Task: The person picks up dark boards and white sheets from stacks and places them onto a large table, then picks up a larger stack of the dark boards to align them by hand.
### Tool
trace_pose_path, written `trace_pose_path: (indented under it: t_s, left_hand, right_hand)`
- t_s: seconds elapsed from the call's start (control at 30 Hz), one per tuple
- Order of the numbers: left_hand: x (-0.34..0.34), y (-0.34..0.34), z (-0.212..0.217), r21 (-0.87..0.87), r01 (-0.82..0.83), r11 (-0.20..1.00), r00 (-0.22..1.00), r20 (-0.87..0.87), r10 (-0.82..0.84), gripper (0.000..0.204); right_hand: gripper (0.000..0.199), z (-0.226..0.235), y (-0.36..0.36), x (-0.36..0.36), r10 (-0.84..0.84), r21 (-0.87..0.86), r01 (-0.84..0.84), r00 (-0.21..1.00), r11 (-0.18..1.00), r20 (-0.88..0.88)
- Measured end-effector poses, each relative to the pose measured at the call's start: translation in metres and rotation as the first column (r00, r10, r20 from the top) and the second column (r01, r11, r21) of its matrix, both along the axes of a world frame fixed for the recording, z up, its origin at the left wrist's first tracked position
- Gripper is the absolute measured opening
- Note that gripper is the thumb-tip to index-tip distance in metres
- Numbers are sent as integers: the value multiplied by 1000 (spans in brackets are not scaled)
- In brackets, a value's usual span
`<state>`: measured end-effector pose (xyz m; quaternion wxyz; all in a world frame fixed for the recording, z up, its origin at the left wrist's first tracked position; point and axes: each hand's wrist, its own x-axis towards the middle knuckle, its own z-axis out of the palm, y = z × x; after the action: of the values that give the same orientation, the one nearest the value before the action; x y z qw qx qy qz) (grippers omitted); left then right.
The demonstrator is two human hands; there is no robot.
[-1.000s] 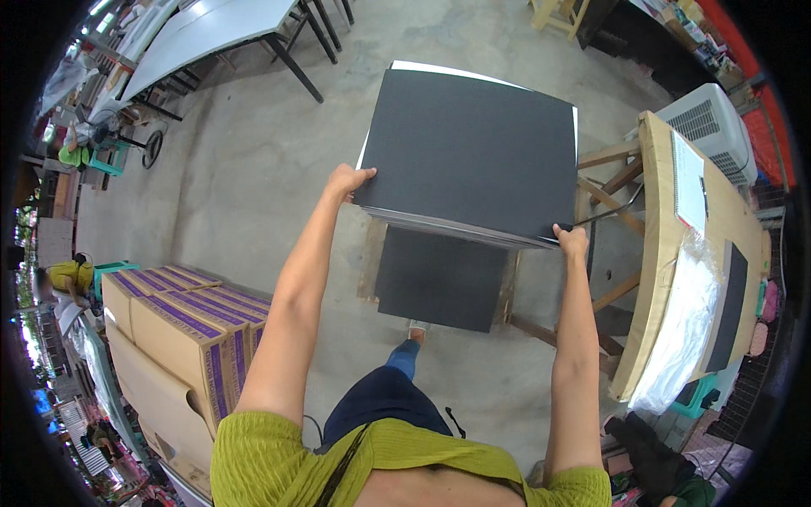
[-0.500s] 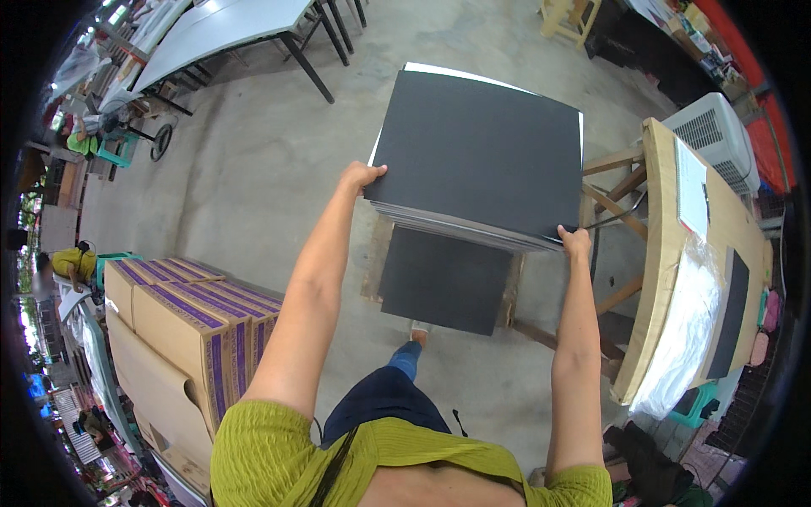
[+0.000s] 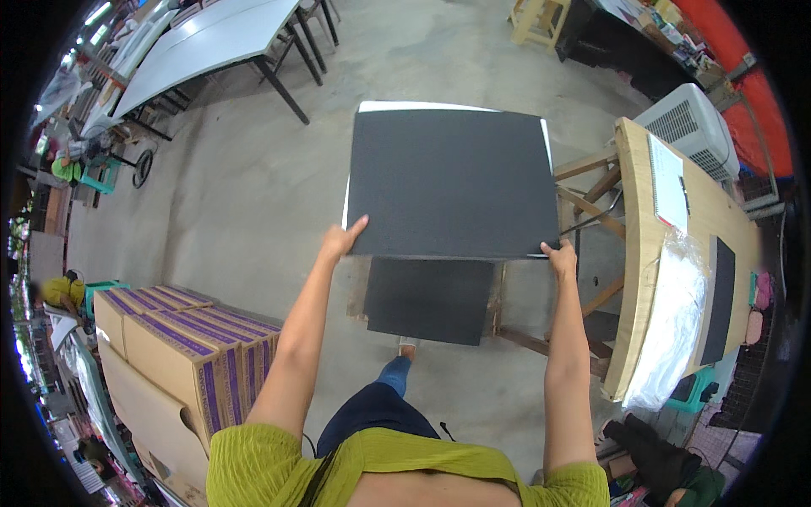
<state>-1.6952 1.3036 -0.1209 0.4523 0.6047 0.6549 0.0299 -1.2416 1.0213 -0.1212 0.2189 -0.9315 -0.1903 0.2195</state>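
Observation:
In front of me is a stack of black boards (image 3: 452, 186), with white edges peeking out at its top and sides. My left hand (image 3: 342, 238) grips its near left corner, thumb lying on the black top face. At the near right corner, my right hand (image 3: 559, 256) is closed on the edge, thumb also on top. Fingers beneath are hidden on both sides, as is how many boards they hold. Lower down and nearer my feet, another black board (image 3: 429, 300) lies on a wooden pallet, partly covered by the stack.
Brown cartons with purple bands (image 3: 198, 363) stand at my left. On the right, a wooden-topped table (image 3: 634, 270) holds a notebook (image 3: 667, 182), clear plastic wrap (image 3: 667, 325) and a dark strip (image 3: 720, 300). White tables (image 3: 211, 42) stand far left, a yellow stool (image 3: 541, 21) far right.
The boards and both my hands have come nearer to me and slightly left in view. The layered front side of the stack, visible before, no longer shows.

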Motion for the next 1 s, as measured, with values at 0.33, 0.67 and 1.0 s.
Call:
trace_pose_path:
  t_s: [0.33,0.67,1.0]
  left_hand:
    - [-40,-12,-49,-509,-123,852,809,446,382,106]
    - [-56,-40,-38,-547,-42,836,779,506,370,109]
    - [-69,-156,17,-233,-236,943,747,578,329,87]
  right_hand:
    - [108,-43,-63,-12,-180,153,261,896,953,-405]
    - [97,-2,-58,-86,-342,-33,400,735,916,-585]
    - [81,70,-222,-126,-323,318,529,792,786,-518]
